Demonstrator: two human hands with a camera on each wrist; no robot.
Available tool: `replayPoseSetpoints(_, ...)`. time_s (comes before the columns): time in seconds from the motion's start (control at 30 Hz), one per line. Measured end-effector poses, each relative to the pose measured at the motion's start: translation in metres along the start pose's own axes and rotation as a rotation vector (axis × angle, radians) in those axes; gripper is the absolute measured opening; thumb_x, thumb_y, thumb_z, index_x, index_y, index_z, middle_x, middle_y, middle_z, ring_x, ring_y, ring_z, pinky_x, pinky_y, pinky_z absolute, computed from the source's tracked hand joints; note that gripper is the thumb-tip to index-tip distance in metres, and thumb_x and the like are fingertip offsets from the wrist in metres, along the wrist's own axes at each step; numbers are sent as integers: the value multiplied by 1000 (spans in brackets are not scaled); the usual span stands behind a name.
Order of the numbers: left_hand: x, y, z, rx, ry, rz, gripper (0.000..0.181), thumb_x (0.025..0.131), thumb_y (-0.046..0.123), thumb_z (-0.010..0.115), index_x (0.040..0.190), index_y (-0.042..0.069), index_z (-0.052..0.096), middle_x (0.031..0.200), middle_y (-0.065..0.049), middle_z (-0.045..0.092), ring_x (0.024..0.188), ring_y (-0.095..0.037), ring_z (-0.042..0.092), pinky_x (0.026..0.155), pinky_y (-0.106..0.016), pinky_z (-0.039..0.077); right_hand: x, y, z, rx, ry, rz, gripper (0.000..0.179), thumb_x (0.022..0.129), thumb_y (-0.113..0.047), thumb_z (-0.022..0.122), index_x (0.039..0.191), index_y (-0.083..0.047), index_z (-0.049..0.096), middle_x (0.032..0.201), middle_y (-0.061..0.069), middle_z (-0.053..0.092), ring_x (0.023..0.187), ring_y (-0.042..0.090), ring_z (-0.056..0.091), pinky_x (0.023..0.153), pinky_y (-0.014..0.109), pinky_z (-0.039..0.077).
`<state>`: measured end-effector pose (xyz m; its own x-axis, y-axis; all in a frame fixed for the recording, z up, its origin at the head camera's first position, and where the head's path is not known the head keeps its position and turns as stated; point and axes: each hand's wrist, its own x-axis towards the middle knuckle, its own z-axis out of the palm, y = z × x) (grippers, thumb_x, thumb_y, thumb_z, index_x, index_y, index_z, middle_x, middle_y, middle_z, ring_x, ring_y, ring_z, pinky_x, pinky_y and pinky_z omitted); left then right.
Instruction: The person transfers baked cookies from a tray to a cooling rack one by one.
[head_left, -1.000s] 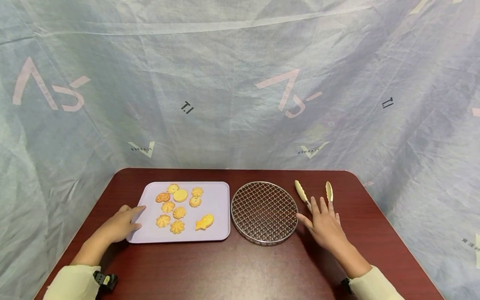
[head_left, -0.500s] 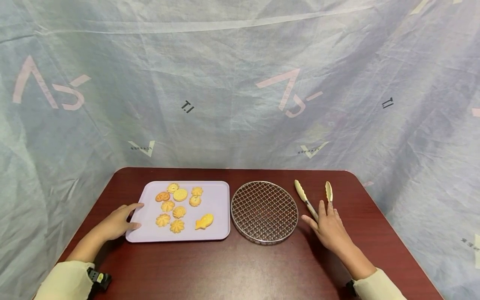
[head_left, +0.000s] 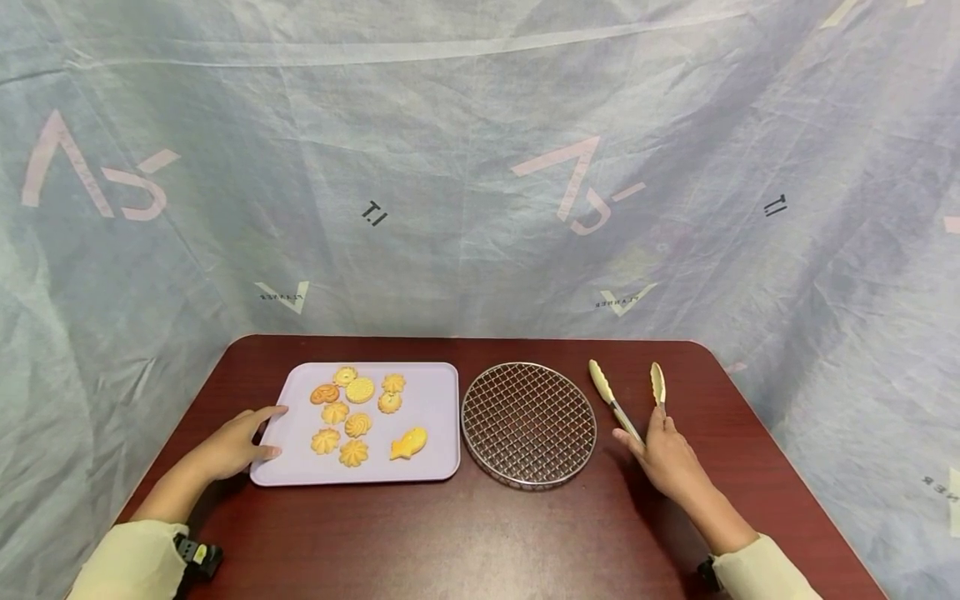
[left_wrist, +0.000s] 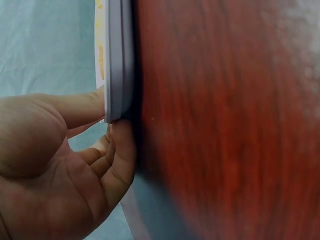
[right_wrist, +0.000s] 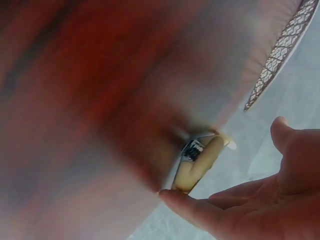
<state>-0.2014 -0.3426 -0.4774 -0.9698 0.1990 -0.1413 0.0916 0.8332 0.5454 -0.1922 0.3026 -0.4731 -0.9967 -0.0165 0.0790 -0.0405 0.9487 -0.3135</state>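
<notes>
My left hand grips the left edge of a lilac tray. In the left wrist view its thumb lies on the upper side of the tray rim and its fingers curl in beneath. Several golden cookies are spread over the tray, one of them fish-shaped. At the right, my right hand is over the near part of metal tongs with cream tips, hiding their joined end. In the right wrist view a fingertip touches the tongs; the thumb stands apart and the fingers are nearly straight.
A round wire mesh rack lies between the tray and the tongs. Everything is on a dark red wooden table with rounded far corners. A printed grey cloth hangs behind and at both sides.
My right hand has drawn back toward me and slightly right along the tongs, baring more of their left arm. My left hand has shifted a little left at the tray edge.
</notes>
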Motion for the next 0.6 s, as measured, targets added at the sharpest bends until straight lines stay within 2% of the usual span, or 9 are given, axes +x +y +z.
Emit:
replayPoseSetpoints(0.23, 0, 0, -1, -1, 2, 15, 70, 91, 9, 78, 146, -14, 42, 108, -27, 54, 94, -34, 55, 79, -44, 47, 7, 10, 0, -8, -28, 8, 99, 102, -47, 63, 146, 29, 17, 123, 51, 50, 110, 67, 53, 93, 68, 44)
replayPoseSetpoints(0.43, 0, -2, 0, -2, -9, 18, 70, 91, 10, 78, 146, -14, 42, 108, -26, 54, 94, -33, 55, 78, -43, 47, 14, 15, -1, -45, -52, 26, 98, 100, -45, 66, 141, 33, 22, 115, 53, 54, 108, 68, 53, 90, 67, 46)
replayPoseSetpoints(0.6, 2, -5, 0, -4, -12, 29, 71, 91, 10, 78, 146, -14, 41, 107, -26, 54, 93, -33, 55, 78, -43, 47, 17, 16, -1, -85, -23, 10, 92, 96, -38, 74, 135, 32, 30, 95, 46, 57, 91, 63, 58, 81, 65, 49)
